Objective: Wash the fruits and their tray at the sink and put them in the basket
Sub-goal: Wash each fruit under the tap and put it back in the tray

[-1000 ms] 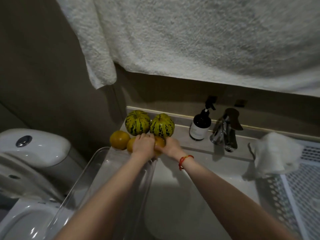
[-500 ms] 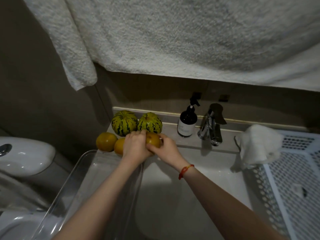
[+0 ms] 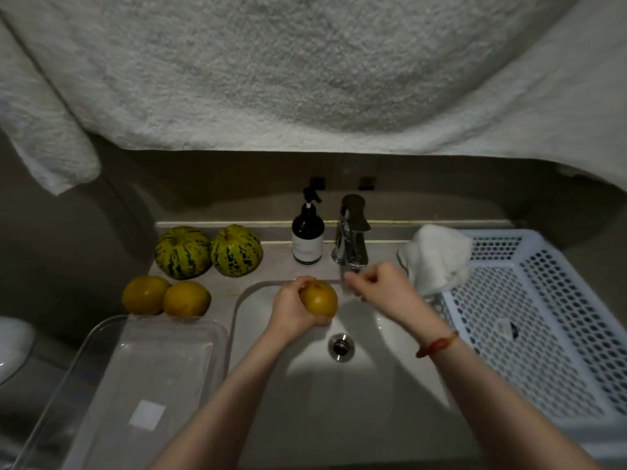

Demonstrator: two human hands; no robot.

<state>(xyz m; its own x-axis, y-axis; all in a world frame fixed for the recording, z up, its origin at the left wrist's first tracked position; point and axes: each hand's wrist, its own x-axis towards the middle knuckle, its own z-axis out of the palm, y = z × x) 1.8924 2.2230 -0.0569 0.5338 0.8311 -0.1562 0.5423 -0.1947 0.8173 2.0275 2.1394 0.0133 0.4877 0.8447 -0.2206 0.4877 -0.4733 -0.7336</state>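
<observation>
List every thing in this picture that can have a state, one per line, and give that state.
left hand: grips an orange over the sink
orange: held, off the counter
right hand: fingers curled below the tap, holding nothing
tap: no water seen running
tray: empty, beside the sink
basket: no fruit inside
two oranges: resting on the counter
two melons: resting on the counter

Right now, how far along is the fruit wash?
Done: clear tray emptied; nothing in the basket. In hand: left hand grips one orange over the sink; right hand is near the faucet, no water visible. Left: two oranges, two striped melons, the tray.
</observation>
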